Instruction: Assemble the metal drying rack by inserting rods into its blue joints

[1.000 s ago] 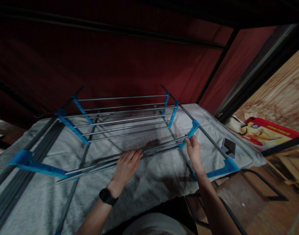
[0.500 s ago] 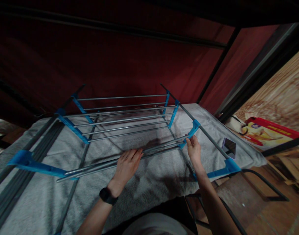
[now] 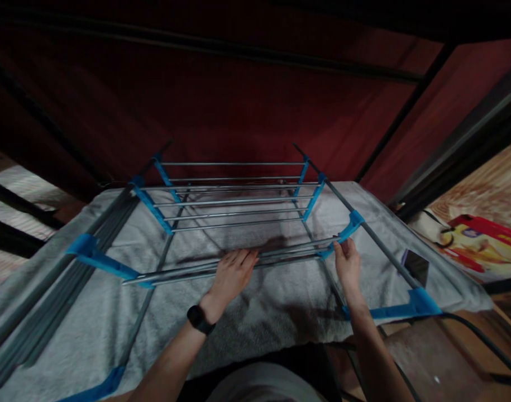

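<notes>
A rack frame with blue plastic brackets and grey metal tubes lies on a grey cloth. My left hand (image 3: 234, 273), with a dark watch at the wrist, is wrapped over several loose-looking tubes (image 3: 184, 273) near their middle. These tubes span from the left blue bracket (image 3: 106, 263), where their ends stick out slightly, to the right blue bracket (image 3: 348, 228). At that right bracket my right hand (image 3: 347, 262) has its fingers closed around the bracket's side by the tube ends. The exact contact of its fingertips is partly hidden.
Farther back, finished-looking rows of crossbars (image 3: 234, 202) join two bracket pairs. Several spare tubes (image 3: 66, 296) lie along the left. A phone (image 3: 416, 267) rests on the cloth at right, near a red and yellow box (image 3: 485, 245). A dark red panel (image 3: 238, 100) stands behind.
The camera view has turned a little, so the rack sits farther right in the picture. Both hands keep their places on the tubes and the right bracket.
</notes>
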`<action>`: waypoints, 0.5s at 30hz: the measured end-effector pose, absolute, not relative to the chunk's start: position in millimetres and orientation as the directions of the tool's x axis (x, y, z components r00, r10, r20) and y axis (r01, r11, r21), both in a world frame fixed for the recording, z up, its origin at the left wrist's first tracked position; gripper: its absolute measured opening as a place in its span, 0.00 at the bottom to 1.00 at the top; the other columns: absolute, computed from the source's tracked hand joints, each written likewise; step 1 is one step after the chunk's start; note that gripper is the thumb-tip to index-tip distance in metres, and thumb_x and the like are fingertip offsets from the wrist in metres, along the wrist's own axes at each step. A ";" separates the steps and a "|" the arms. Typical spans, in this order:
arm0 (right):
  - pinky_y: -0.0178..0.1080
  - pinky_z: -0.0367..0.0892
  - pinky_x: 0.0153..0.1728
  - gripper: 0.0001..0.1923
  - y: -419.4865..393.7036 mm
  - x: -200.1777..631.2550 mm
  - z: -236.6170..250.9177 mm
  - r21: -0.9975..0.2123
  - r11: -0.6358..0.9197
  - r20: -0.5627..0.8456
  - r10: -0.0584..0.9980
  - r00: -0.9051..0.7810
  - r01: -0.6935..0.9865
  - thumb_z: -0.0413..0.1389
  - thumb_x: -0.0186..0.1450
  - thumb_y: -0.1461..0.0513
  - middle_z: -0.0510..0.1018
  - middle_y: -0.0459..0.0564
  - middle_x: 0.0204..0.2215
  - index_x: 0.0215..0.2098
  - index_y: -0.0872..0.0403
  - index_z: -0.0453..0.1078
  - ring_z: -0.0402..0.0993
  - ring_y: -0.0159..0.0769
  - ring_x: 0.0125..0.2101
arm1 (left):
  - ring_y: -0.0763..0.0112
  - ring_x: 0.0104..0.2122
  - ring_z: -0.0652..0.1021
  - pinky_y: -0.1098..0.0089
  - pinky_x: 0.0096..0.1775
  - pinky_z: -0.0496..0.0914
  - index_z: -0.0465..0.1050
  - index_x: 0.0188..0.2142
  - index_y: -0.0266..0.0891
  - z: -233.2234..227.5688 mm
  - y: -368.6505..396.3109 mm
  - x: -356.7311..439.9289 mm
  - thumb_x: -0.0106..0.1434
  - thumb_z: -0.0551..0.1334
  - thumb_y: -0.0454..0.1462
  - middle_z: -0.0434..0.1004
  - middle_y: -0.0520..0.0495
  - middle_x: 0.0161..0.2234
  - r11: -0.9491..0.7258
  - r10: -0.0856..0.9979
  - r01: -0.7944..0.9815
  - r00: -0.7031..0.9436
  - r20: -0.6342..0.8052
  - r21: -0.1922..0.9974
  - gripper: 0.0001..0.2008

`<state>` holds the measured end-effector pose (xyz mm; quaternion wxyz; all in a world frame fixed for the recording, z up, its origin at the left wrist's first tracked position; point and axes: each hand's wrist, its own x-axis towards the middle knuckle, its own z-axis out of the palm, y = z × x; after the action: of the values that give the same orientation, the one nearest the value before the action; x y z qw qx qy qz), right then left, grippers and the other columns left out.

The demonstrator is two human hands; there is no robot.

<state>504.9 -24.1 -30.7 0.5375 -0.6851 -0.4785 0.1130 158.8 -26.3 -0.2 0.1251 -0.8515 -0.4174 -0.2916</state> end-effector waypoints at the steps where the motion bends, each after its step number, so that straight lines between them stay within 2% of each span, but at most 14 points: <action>1: 0.48 0.69 0.41 0.19 -24.9 504.7 -30.3 -0.850 0.039 0.357 0.777 0.519 0.526 0.51 0.63 0.43 0.79 0.54 0.37 0.39 0.46 0.66 0.75 0.46 0.38 | 0.65 0.35 0.77 0.64 0.39 0.69 0.74 0.48 0.39 0.5 -27.4 159.3 0.71 0.58 0.36 0.78 0.46 0.36 -0.619 0.648 0.784 0.479 0.592 0.043 0.09; 7: 0.49 0.69 0.40 0.24 -27.6 510.8 -33.3 -0.816 -0.016 0.363 0.764 0.534 0.578 0.53 0.60 0.39 0.80 0.59 0.38 0.41 0.48 0.69 0.76 0.50 0.38 | 0.65 0.38 0.77 0.64 0.40 0.69 0.72 0.48 0.39 6.1 -31.9 159.6 0.71 0.56 0.37 0.77 0.45 0.37 -0.612 0.689 0.787 0.486 0.538 0.074 0.10; 15: 0.51 0.69 0.38 0.27 -22.3 530.6 -53.6 -0.757 -0.099 0.370 0.750 0.549 0.646 0.52 0.58 0.37 0.79 0.57 0.35 0.40 0.48 0.69 0.77 0.54 0.37 | 0.65 0.39 0.77 0.63 0.41 0.70 0.69 0.52 0.38 15.9 -34.3 153.6 0.71 0.55 0.33 0.77 0.44 0.39 -0.644 0.665 0.765 0.555 0.500 0.007 0.12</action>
<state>530.6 -22.3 -53.6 0.4773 -0.7392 -0.4719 0.0547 153.6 -34.3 15.9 0.1062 -0.8753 -0.4085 -0.2361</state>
